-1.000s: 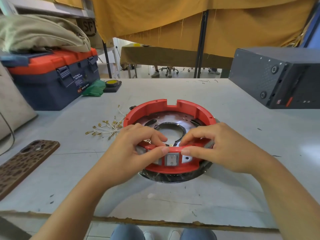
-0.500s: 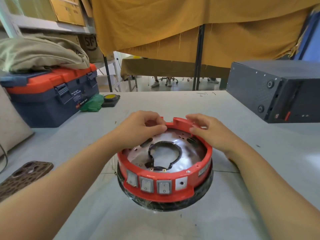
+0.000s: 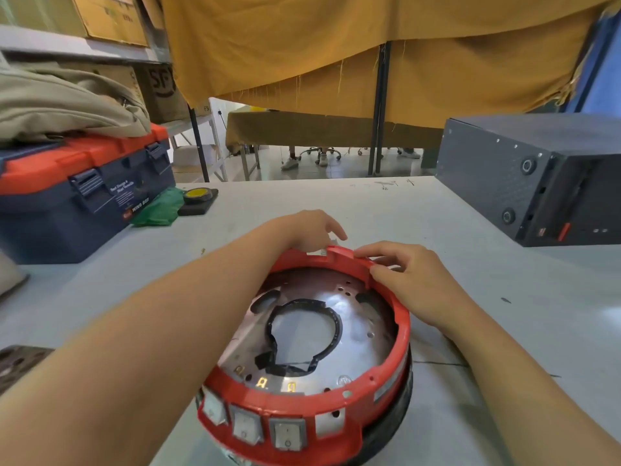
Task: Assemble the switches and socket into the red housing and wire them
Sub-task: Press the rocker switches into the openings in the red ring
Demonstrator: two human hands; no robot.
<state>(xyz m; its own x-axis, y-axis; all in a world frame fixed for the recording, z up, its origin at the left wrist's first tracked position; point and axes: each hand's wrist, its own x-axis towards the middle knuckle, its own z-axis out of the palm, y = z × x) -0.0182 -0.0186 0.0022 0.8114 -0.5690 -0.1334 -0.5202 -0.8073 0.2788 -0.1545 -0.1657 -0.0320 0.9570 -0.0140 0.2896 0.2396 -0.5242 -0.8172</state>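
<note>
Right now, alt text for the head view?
Both hands, left hand and right hand, grip the far rim of a round red housing on a grey table. Three switches sit in its near wall. A toolbox stands far left.

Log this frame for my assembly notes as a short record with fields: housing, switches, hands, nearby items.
housing: red ring on the table, metal plate inside
switches: three rocker switches seated in the near wall; a blank cutout to their right
left hand: at the far rim, fingers curled on it
right hand: pinching the far rim
nearby: toolbox at left, black box at right
</note>
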